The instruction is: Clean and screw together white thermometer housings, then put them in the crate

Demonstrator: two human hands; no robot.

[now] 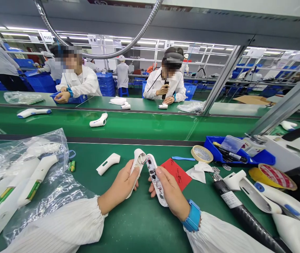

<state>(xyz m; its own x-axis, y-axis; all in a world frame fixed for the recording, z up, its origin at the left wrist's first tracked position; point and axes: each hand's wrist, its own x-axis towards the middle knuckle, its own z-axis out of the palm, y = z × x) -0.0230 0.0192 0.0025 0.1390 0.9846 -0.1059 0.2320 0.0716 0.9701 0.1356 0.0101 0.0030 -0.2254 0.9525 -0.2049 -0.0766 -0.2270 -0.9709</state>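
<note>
My left grip (125, 178) is holding a hollow white shell (139, 156) above the green table (139, 228), and my right grip (169, 186) is holding a white part (162, 199) with its circuit board (153, 173) showing. Their upper ends are nearly meeting; fine wires (145, 160) seem to be bridging them. A white cover (108, 164) is lying beyond my left wrist, a red card (176, 173) beside my right grip.

Ceiling tubes (28, 28) give bright light, and the green belt (144, 124) and plastic bag (57, 198) show glare. Both hands (123, 178) (169, 184) look sharp, the distance softer; edges are stretched.
</note>
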